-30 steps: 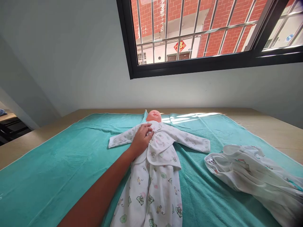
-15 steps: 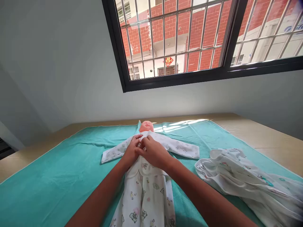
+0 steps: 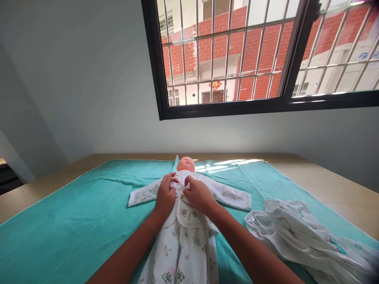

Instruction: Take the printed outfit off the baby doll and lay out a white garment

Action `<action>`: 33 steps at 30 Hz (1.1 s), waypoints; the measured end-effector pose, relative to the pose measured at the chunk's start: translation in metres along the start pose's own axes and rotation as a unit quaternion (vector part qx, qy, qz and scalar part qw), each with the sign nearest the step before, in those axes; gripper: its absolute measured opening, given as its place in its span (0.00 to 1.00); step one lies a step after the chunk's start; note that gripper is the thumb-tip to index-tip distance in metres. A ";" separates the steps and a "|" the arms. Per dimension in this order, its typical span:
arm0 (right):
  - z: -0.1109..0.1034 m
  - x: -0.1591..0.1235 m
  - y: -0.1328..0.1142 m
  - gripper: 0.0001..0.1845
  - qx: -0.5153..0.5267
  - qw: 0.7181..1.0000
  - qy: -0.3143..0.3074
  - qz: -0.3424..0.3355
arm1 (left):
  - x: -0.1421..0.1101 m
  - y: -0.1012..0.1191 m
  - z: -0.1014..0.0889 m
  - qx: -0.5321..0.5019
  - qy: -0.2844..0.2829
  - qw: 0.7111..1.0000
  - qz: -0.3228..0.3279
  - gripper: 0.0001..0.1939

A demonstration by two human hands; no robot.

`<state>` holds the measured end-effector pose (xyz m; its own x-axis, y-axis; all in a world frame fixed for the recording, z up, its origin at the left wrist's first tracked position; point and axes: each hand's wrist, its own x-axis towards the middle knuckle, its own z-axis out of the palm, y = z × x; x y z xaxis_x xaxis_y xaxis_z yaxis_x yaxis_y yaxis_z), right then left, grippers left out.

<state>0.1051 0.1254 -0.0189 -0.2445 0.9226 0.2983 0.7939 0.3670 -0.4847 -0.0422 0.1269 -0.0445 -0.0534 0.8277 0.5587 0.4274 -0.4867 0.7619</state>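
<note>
A baby doll (image 3: 186, 163) lies on its back, its head at the far end, dressed in a white baby shirt (image 3: 231, 195) with small printed animals. The shirt's sleeves are spread out to both sides. On the chest, my left hand (image 3: 166, 196) has its fingers bent and closed on the left side of the shirt front. Facing it, my right hand (image 3: 199, 195) is closed, thumb and fingers pinched at the shirt's front edge. A small gap separates the hands. White printed baby pants (image 3: 186, 256) extend below the shirt toward me. Exactly how much cloth the fingertips hold is hidden.
A teal cloth (image 3: 89, 213) covers most of the wooden table (image 3: 331, 177). Crumpled white printed baby clothes (image 3: 296, 232) lie at the right. Behind the table are a grey wall (image 3: 89, 98) and a barred window with a dark frame (image 3: 222, 112).
My hands were together at the doll's chest and have drawn apart, the left one leftward and the right one rightward. The camera view has tilted slightly upward.
</note>
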 end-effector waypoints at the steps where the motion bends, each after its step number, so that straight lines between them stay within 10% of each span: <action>1: -0.002 0.000 0.002 0.06 0.010 1.000 -0.001 0.004 | -0.004 0.003 0.000 0.010 0.006 1.000 0.017 0.14; 15: 0.007 -0.061 -0.059 0.11 -0.196 0.978 -0.027 -0.063 | -0.063 -0.011 -0.028 -0.118 -0.116 0.984 -0.072 0.18; 26: 0.012 -0.046 -0.033 0.10 -0.307 0.948 -0.024 -0.082 | -0.067 -0.018 -0.031 -0.065 -0.125 0.989 -0.038 0.17; 33: 0.007 -0.050 -0.015 0.10 -0.195 0.968 0.028 -0.154 | -0.068 -0.015 -0.032 -0.060 -0.153 0.985 -0.042 0.21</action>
<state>0.1016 0.0743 -0.0324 -0.4808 0.7650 0.4284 0.8410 0.5406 -0.0214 -0.0738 0.0688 -0.0835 0.1992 0.9032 0.3802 0.3223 -0.4267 0.8450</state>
